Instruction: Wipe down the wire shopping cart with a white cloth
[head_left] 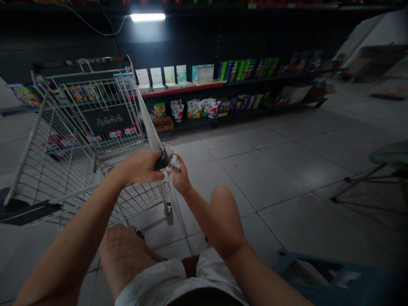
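A wire shopping cart (149, 193) stands in front of me on the left, with a dark panel (105, 121) inside its basket. My left hand (142, 166) is closed on the black plastic corner piece (162, 160) at the cart's upper right edge. Beside it, on the outer side of that corner, my right hand (182, 176) grips a crumpled white wipe (174, 162). The wipe looks thin and may be cloth or tissue. It is against or very close to the corner piece, whose far side is hidden.
Behind the cart runs a dark store shelf (191, 90) with snack bags, cartons and green and blue tubes. A lit tube lamp (148, 17) hangs above. At the lower right stands a blue plastic stool (306, 259), and a folding stool (387, 155) is farther right on the tiled floor.
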Motion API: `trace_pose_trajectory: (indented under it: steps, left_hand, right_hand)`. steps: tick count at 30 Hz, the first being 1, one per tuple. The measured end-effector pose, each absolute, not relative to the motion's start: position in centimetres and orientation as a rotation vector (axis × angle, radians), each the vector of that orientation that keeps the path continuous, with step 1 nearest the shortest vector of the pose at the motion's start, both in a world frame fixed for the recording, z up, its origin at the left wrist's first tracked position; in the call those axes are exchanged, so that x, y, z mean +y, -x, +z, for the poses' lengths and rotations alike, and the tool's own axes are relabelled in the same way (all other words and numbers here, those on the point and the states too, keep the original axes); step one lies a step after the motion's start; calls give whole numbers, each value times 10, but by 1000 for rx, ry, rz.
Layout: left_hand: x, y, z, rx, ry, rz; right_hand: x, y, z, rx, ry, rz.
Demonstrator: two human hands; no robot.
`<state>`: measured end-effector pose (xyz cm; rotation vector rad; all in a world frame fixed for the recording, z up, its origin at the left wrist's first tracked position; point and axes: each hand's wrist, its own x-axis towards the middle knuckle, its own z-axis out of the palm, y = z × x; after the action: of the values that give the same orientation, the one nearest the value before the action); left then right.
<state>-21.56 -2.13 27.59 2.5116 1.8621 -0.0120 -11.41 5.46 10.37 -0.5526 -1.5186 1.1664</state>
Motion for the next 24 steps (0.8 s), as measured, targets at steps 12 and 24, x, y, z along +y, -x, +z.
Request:
trace_pose_trajectory:
  steps: [12, 24]
  left_hand:
    - [-36, 216, 275, 1910, -2519, -107]
    - [-68, 211, 275, 1871, -2517, -200]
  right_hand:
    - [75, 116, 158, -1440, 517, 1173]
    - [131, 119, 257, -2510, -63, 683]
